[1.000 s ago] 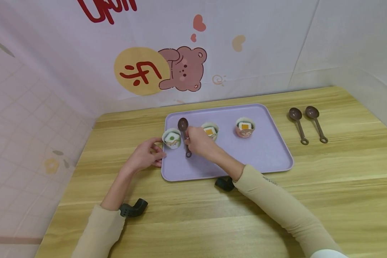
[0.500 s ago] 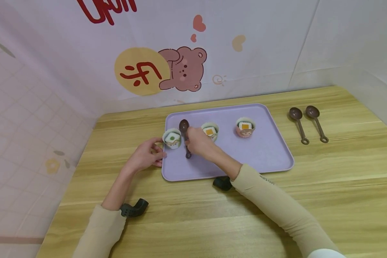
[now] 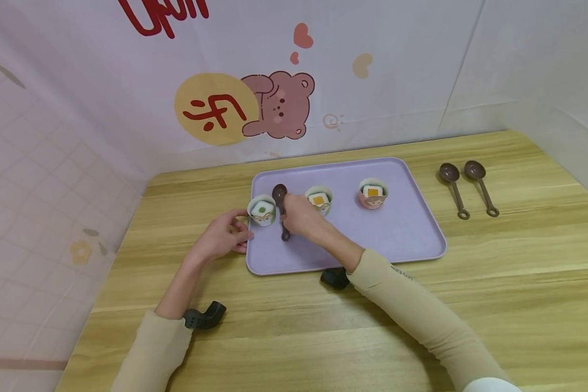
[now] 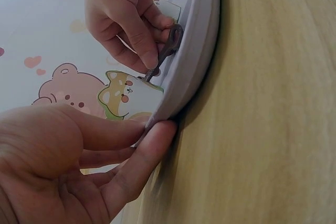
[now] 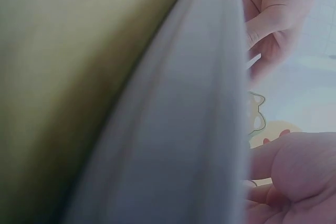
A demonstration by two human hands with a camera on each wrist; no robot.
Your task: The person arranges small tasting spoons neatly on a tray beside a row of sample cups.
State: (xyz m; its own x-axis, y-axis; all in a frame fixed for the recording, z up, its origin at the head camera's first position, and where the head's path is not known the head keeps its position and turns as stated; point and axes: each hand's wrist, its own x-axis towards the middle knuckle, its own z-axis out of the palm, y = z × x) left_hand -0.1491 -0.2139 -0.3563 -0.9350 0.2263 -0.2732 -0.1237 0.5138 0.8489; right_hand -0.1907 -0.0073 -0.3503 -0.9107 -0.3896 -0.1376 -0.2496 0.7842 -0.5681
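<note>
My right hand (image 3: 304, 219) pinches the handle of a dark brown spoon (image 3: 279, 193) over the left part of a lilac tray (image 3: 353, 247). The spoon lies lengthwise between two paper cups, bowl toward the wall. In the left wrist view, the thumb and a finger of my left hand (image 4: 79, 156) pinch the tray's rim. Close by stands the left cup (image 3: 262, 217), printed with an animal face; it holds a white piece with a green centre. My right forearm and hand reach past the middle cup (image 3: 325, 208), whose white piece has an orange centre. The right wrist view is mostly tray edge.
A third, pink cup (image 3: 372, 202) with a white and orange piece stands on the tray's right half. Two more brown spoons, a left one (image 3: 457, 196) and a right one (image 3: 483, 193), lie side by side on the wooden table (image 3: 294, 343). A printed wall covering rises behind.
The spoon in my right hand has shifted very slightly toward me. My left hand has kept its place at the tray's rim.
</note>
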